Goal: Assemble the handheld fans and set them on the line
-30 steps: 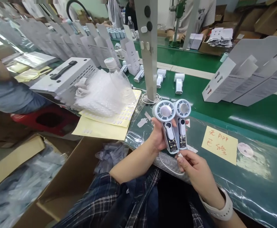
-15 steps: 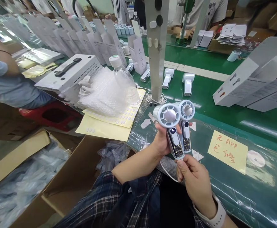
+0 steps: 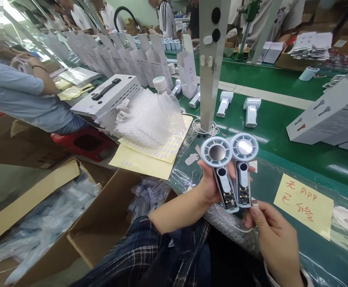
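My left hand (image 3: 211, 185) is closed around two light-blue handheld fans held side by side. The left fan (image 3: 217, 152) and the right fan (image 3: 244, 147) both have round ribbed heads with a silver disc, and bare circuit boards show in their lower handles. Both small round displays are dark. Between thumb and fingers, my right hand (image 3: 274, 231) pinches the plug of a white charging cable (image 3: 248, 230). Its metal tip is just beside the base of the right fan; whether they touch I cannot tell.
More fans (image 3: 251, 111) lie on the green bench beyond a metal post (image 3: 211, 79). White boxes (image 3: 326, 115) stand right, beside a yellow handwritten note (image 3: 304, 205). Bubble wrap (image 3: 144, 119) and a bottle (image 3: 171, 107) lie left. A carton (image 3: 102, 223) is below; a co-worker (image 3: 21, 91) sits left.
My right hand has drawn the cable plug away from the left fan's base and moved right. The left fan's display was lit and is now dark. Both fans have turned to face the camera more.
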`<control>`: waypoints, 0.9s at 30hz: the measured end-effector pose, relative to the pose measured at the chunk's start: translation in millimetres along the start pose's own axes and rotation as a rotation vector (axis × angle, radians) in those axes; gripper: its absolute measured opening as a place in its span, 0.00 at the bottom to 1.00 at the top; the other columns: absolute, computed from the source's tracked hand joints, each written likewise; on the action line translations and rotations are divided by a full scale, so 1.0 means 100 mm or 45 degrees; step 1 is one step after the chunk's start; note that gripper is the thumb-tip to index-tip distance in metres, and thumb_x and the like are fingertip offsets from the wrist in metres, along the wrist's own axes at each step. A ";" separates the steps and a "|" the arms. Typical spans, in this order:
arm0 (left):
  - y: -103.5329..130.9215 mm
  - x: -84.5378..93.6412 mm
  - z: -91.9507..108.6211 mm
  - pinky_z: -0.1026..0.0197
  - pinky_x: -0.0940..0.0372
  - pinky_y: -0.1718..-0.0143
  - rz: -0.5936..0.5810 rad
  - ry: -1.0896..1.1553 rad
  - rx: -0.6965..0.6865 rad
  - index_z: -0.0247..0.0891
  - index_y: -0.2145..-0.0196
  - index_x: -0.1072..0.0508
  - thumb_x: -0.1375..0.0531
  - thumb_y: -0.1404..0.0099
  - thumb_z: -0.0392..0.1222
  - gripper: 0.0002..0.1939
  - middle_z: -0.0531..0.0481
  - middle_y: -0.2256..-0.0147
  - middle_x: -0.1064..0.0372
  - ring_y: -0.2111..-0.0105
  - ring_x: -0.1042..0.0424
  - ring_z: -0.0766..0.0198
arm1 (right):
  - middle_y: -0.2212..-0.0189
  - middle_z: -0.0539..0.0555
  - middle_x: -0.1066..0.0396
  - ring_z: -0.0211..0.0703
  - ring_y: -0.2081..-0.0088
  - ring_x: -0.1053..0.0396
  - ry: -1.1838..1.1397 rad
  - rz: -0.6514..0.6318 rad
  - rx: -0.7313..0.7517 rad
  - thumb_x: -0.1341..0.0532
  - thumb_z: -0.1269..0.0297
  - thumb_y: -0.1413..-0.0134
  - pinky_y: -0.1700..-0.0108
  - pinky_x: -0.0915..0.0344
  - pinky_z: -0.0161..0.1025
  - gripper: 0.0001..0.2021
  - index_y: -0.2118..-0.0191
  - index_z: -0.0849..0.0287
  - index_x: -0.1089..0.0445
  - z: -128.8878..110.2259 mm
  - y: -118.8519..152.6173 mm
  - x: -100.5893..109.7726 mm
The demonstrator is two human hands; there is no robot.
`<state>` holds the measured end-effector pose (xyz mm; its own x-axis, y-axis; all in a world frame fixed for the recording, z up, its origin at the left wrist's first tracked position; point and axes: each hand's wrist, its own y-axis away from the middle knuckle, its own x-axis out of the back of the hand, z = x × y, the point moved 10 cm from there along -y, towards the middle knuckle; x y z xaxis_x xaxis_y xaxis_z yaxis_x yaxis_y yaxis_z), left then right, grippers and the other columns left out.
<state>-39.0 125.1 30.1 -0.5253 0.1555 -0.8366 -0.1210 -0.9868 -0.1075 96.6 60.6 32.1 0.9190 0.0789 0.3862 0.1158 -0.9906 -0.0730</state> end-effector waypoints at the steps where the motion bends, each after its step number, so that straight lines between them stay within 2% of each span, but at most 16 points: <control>1: 0.01 -0.01 -0.04 0.57 0.26 0.64 -0.028 -0.008 0.025 0.35 0.78 0.32 0.42 0.54 0.90 0.47 0.38 0.59 0.21 0.66 0.22 0.56 | 0.82 0.47 0.30 0.37 0.79 0.31 -0.007 -0.037 -0.025 0.40 0.51 0.29 0.75 0.36 0.30 0.21 0.73 0.54 0.27 0.04 -0.01 0.02; 4: 0.01 0.01 -0.08 0.57 0.26 0.64 -0.038 -0.004 0.037 0.35 0.78 0.33 0.43 0.54 0.91 0.47 0.37 0.60 0.21 0.66 0.22 0.57 | 0.81 0.48 0.28 0.38 0.78 0.29 0.013 -0.248 0.030 0.38 0.49 0.31 0.75 0.35 0.30 0.22 0.75 0.55 0.26 0.02 -0.02 -0.03; 6: 0.00 0.01 -0.06 0.56 0.26 0.64 -0.036 -0.004 0.018 0.36 0.77 0.33 0.45 0.51 0.90 0.47 0.37 0.59 0.21 0.66 0.22 0.56 | 0.82 0.49 0.28 0.38 0.79 0.30 0.033 -0.306 0.084 0.38 0.48 0.33 0.75 0.35 0.30 0.24 0.78 0.55 0.26 -0.05 -0.02 -0.06; 8: -0.01 0.00 -0.04 0.55 0.26 0.64 -0.033 -0.033 0.011 0.36 0.77 0.34 0.46 0.51 0.91 0.46 0.37 0.59 0.21 0.66 0.22 0.56 | 0.83 0.49 0.29 0.37 0.81 0.32 0.039 -0.255 0.069 0.38 0.47 0.33 0.77 0.38 0.31 0.25 0.79 0.55 0.27 -0.09 -0.01 -0.07; 13: -0.01 0.04 0.02 0.54 0.25 0.62 0.057 -0.167 -0.021 0.37 0.81 0.35 0.43 0.60 0.92 0.48 0.38 0.62 0.22 0.64 0.23 0.54 | 0.86 0.49 0.34 0.36 0.82 0.34 -0.158 -0.019 -0.129 0.40 0.43 0.31 0.78 0.39 0.31 0.28 0.78 0.56 0.31 -0.02 0.10 -0.15; 16: 0.00 -0.03 0.06 0.54 0.25 0.62 -0.015 -0.194 -0.101 0.38 0.80 0.31 0.43 0.57 0.92 0.47 0.38 0.60 0.21 0.62 0.22 0.52 | 0.87 0.48 0.36 0.36 0.84 0.37 -0.285 0.030 -0.226 0.41 0.41 0.30 0.78 0.40 0.32 0.29 0.79 0.56 0.35 0.05 0.14 -0.24; 18: 0.02 -0.05 0.08 0.54 0.24 0.60 -0.041 -0.193 -0.138 0.38 0.80 0.30 0.43 0.54 0.91 0.46 0.38 0.59 0.21 0.61 0.22 0.52 | 0.85 0.48 0.35 0.37 0.82 0.36 -0.297 0.022 -0.232 0.41 0.42 0.30 0.77 0.39 0.32 0.28 0.77 0.56 0.34 0.06 0.13 -0.26; 21: 0.03 -0.05 0.07 0.56 0.25 0.63 -0.006 -0.169 -0.106 0.37 0.78 0.28 0.43 0.53 0.90 0.46 0.39 0.60 0.21 0.62 0.22 0.53 | 0.77 0.50 0.29 0.38 0.75 0.31 -0.252 -0.020 -0.086 0.41 0.47 0.28 0.73 0.35 0.33 0.22 0.72 0.56 0.30 -0.03 0.09 -0.21; 23: 0.03 -0.06 0.06 0.54 0.24 0.62 0.011 -0.133 -0.075 0.37 0.75 0.27 0.43 0.54 0.91 0.47 0.39 0.56 0.22 0.62 0.21 0.52 | 0.71 0.51 0.27 0.40 0.69 0.28 -0.226 -0.044 0.051 0.42 0.52 0.27 0.67 0.32 0.34 0.19 0.69 0.55 0.29 -0.12 0.07 -0.13; 25: 0.03 -0.07 0.08 0.49 0.23 0.56 0.026 -0.119 -0.074 0.38 0.71 0.25 0.42 0.53 0.89 0.46 0.39 0.52 0.23 0.57 0.21 0.48 | 0.63 0.53 0.25 0.43 0.61 0.25 -0.157 -0.032 0.157 0.43 0.57 0.26 0.59 0.29 0.37 0.18 0.71 0.55 0.32 -0.17 0.07 0.00; 27: 0.05 -0.09 0.11 0.44 0.26 0.47 0.028 -0.200 -0.061 0.39 0.67 0.23 0.39 0.49 0.85 0.41 0.40 0.52 0.23 0.51 0.22 0.44 | 0.48 0.58 0.26 0.51 0.46 0.26 0.014 0.104 0.211 0.42 0.58 0.27 0.46 0.30 0.45 0.18 0.72 0.56 0.33 -0.17 0.06 0.20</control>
<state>-44.1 119.7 43.1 -0.6533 0.1349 -0.7450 -0.0693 -0.9905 -0.1186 109.4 54.5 55.3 0.9238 -0.0030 0.3829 0.1024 -0.9616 -0.2545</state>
